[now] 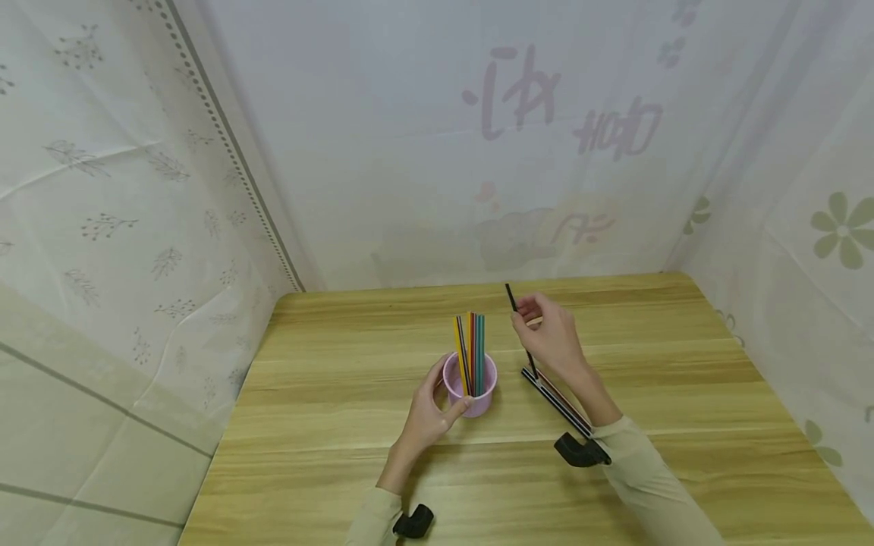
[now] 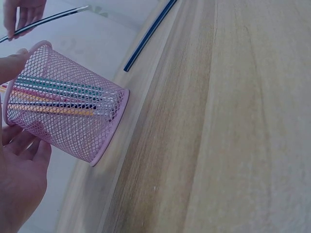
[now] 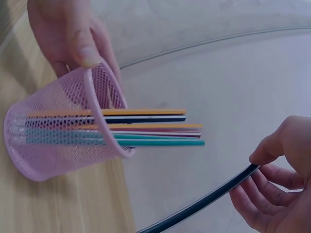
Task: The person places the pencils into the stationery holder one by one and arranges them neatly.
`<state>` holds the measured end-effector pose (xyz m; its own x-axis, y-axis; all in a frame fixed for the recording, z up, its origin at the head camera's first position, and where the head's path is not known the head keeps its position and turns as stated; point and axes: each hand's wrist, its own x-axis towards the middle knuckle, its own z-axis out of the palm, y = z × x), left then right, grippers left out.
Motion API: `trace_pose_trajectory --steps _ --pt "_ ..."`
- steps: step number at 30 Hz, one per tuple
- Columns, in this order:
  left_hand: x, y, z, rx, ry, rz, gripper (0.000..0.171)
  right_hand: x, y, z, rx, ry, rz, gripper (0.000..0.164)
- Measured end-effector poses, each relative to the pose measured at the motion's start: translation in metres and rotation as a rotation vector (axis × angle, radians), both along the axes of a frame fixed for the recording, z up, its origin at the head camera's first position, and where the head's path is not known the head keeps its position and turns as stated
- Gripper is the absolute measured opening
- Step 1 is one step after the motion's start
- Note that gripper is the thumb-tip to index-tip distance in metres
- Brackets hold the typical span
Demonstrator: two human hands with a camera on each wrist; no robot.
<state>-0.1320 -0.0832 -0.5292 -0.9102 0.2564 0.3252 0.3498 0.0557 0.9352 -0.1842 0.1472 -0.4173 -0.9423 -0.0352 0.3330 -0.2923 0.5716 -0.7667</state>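
Note:
My left hand (image 1: 425, 415) holds a pink mesh pen cup (image 1: 481, 407) upright on the table, thumb at the near rim and fingers around its far left side. Several coloured pencils (image 1: 480, 345) stand in it: yellow, dark striped, red and green. To the right of the cup, my right hand (image 1: 554, 337) pinches a dark pencil (image 1: 511, 296) between thumb and fingers, tilted in the air. The pale end of this pencil (image 2: 58, 16) points down in the head view. Below that hand, a few dark and reddish pencils (image 1: 554, 401) lie side by side on the table.
The wood-grain table (image 1: 307, 425) ends at a pale printed curtain (image 1: 382, 189) behind and on both sides. Black wrist mounts (image 1: 580, 450) sit on both forearms, the right one close to the lying pencils.

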Motion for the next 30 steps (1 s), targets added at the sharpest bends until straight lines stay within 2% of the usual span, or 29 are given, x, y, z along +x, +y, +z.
trace_pose_trajectory --steps 4,6,17,23,30 --pt "-0.006 0.000 -0.018 -0.011 0.013 0.014 0.081 -0.001 -0.005 0.006 -0.034 0.009 -0.017 0.017" --pt "-0.008 -0.001 -0.022 -0.018 0.019 0.018 0.081 -0.002 -0.007 0.008 -0.060 0.011 -0.024 0.017" --pt "-0.009 -0.002 -0.025 -0.015 -0.014 0.013 0.081 -0.003 -0.023 0.016 -0.210 0.081 -0.012 0.019" --pt "-0.007 0.000 -0.018 -0.029 -0.011 0.024 0.082 -0.005 -0.033 0.015 -0.247 0.098 0.015 0.018" --pt "0.003 -0.001 0.013 -0.015 -0.018 -0.008 0.078 -0.005 -0.045 0.004 -0.275 0.064 0.060 0.017"
